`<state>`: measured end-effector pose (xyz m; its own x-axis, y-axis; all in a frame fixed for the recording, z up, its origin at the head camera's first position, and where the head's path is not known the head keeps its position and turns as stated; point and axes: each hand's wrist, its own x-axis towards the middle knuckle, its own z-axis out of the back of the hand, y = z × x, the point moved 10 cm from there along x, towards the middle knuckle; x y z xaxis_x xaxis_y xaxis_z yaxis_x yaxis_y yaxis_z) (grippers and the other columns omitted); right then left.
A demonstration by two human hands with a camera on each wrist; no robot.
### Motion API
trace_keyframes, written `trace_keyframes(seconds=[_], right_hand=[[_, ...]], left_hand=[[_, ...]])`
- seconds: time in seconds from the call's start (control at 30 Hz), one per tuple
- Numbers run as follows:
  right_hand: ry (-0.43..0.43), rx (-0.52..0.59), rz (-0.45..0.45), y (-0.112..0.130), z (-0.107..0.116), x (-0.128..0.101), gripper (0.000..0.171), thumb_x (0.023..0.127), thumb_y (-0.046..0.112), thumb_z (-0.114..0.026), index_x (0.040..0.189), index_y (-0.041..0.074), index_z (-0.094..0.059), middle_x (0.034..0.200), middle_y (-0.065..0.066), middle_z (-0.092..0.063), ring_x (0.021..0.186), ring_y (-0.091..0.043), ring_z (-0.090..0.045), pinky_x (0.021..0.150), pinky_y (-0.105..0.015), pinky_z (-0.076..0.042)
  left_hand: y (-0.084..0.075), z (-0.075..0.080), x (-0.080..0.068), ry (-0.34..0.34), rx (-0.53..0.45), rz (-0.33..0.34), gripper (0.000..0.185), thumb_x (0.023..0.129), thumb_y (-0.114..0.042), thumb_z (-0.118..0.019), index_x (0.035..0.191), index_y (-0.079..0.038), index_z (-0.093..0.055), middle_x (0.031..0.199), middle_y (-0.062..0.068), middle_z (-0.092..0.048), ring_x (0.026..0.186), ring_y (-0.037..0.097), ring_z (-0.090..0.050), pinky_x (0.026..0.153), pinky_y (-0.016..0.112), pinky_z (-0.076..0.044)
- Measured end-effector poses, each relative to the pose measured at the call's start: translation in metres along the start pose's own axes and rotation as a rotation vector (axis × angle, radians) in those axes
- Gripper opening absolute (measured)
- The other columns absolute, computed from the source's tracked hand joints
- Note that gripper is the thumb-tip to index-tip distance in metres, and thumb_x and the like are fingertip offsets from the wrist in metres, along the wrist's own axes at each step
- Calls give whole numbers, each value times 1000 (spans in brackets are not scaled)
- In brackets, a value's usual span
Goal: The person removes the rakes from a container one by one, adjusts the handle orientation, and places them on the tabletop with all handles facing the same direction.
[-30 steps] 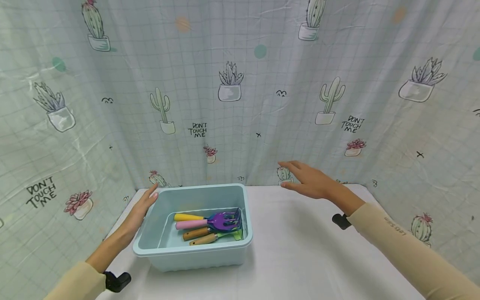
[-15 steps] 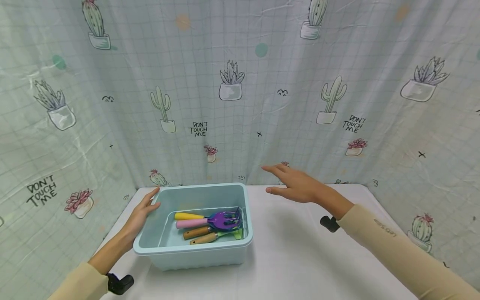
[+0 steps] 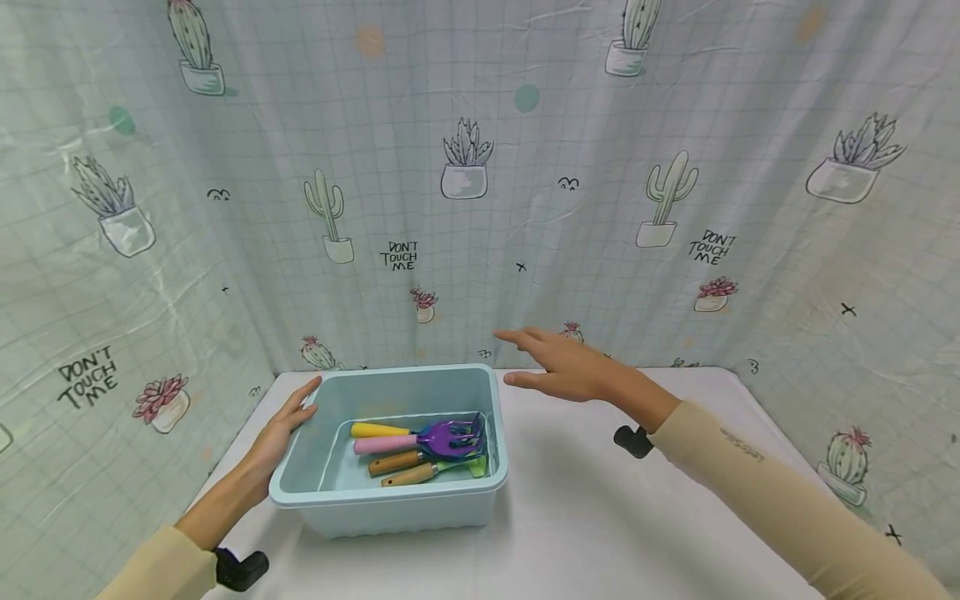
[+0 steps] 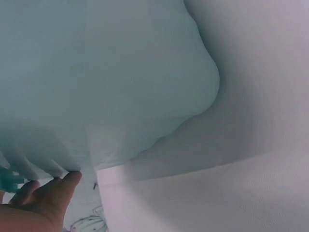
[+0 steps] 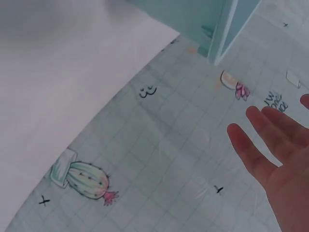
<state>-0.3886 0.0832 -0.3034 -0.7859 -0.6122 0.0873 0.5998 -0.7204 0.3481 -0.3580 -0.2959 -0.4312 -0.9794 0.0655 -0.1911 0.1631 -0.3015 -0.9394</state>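
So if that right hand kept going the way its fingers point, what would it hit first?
Probably the cactus-print curtain behind the blue tub. The right hand points left, above the tub's far corner; depth is unclear.

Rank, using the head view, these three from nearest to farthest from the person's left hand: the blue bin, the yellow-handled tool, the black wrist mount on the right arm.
1. blue bin: the left hand touches its left rim.
2. yellow-handled tool: inside the bin.
3. black wrist mount: far right, under the right arm.
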Motion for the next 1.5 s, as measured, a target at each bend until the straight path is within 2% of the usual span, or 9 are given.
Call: trace_keyframes(seconds=[0.13,0.33,0.43,0.63,0.93,1.23,1.5], right_hand=[[18,9,33,11,-5,8,73,99,63,-54,163,40,-28,164,-3,-40,141,-30,-54,107,-64,-48],[44,32,105,29,-12,20,74,101,56,-57,164,30,-30,165,-3,-41,141,-29,-54,112,-62,-45],[60,39,133,38,-16,27,73,101,52,-58,164,25,-31,165,-2,-42,140,-26,-55,111,-57,-47],[92,73,159,53,-23,41,70,101,45,-60,162,23,-34,161,-3,-47,138,-23,-56,107,-48,-53],[136,133,204,71,-29,63,64,97,36,-71,154,20,-46,143,-7,-63,126,-22,-67,104,-43,-55],[179,152,227,92,-33,86,55,96,32,-73,146,18,-56,139,-5,-67,123,-20,-69,105,-40,-54],[191,157,249,105,-45,102,49,94,29,-77,139,15,-63,131,-4,-73,119,-20,-71,101,-34,-56]], left_hand=[[1,0,1,-3,-4,3,61,113,-35,-30,167,-34,-1,175,2,14,162,39,7,127,67,-6],[1,0,4,-16,17,9,61,113,-37,-30,167,-33,-2,176,6,11,162,43,1,126,67,-11],[2,1,6,-19,30,8,61,113,-37,-29,167,-34,-2,176,7,10,162,43,0,126,68,-12],[3,2,8,-23,41,9,61,113,-36,-29,167,-33,-3,176,9,9,161,44,0,125,69,-11],[0,2,8,-34,66,12,60,113,-38,-28,167,-32,-3,176,8,9,161,44,0,125,70,-11],[0,6,10,-36,54,-2,60,114,-36,-28,167,-33,-2,176,9,9,161,44,-2,125,67,-14],[4,5,12,-26,43,14,59,114,-36,-26,167,-36,1,176,8,10,161,44,-2,125,67,-16]])
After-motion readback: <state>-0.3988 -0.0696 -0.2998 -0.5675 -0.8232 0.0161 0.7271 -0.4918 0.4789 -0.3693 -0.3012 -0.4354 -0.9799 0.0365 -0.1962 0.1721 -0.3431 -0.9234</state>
